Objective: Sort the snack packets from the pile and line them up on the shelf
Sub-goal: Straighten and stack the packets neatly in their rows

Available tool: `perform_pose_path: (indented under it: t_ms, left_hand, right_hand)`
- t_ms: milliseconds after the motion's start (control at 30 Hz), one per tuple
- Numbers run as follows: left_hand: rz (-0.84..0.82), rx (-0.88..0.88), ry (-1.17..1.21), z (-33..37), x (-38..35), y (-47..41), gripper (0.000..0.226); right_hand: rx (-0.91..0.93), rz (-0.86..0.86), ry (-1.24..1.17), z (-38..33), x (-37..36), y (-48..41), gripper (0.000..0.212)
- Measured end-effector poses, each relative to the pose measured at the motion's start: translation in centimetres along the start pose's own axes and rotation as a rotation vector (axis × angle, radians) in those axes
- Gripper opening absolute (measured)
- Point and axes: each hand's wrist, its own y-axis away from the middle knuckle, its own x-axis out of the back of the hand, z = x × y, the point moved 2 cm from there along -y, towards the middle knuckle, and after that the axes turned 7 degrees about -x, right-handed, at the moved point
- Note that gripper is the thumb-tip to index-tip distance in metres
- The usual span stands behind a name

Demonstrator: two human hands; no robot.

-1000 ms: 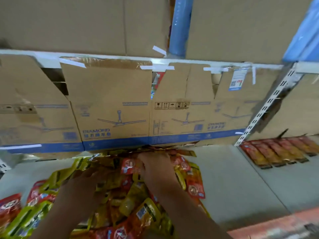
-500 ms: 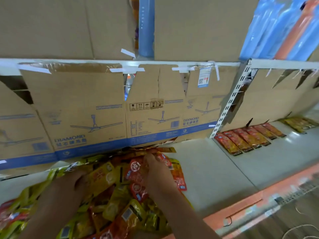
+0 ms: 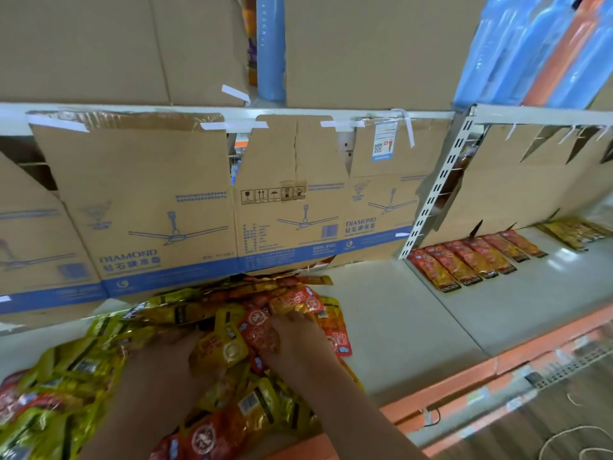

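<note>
The pile of snack packets (image 3: 99, 376) lies on the grey shelf (image 3: 398, 327), against a ceiling-fan carton (image 3: 149, 200). The right hand (image 3: 295, 343) curls its fingers onto a red packet (image 3: 257, 332) on top of the pile. The left hand (image 3: 162, 363) rests among yellow packets, its grip too blurred to tell. Well to the right, a row of red packets (image 3: 464, 260) lies lined up

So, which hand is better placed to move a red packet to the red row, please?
Right hand: its fingers curl on a red packet at the right side of the pile, and the red row lies farther right. The left hand sits among yellow packets, farther away.
</note>
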Motion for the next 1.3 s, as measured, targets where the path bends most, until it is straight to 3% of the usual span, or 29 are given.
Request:
perform_pose_path:
  t_ms: [200,533,700,900,1300]
  left_hand:
    - [-0.026,-0.09,-0.126,0.4,-0.3,0.7,0.083]
    - [0.003,-0.134,0.144,0.6,0.0,1.6,0.062]
    - [0.156,-0.175,0.197,1.4,0.7,1.6,0.045]
    - [0.374,-0.29,0.272,4.1,1.5,0.8,0.046]
    - [0.53,-0.408,0.31,16.5,0.8,-0.4,0.05]
  right_hand:
    - [0.008,0.023,-0.014,0.4,-0.1,-0.3,0.056]
    - [-0.051,0.14,-0.123,1.3,0.3,-0.1,0.046]
    - [-0.092,0.213,-0.198,1.9,1.3,0.5,0.044]
    - [-0.105,0.34,-0.274,3.7,3.3,1.8,0.045]
    - [-0.136,0.52,-0.382,13.1,10.4,6.2,0.038]
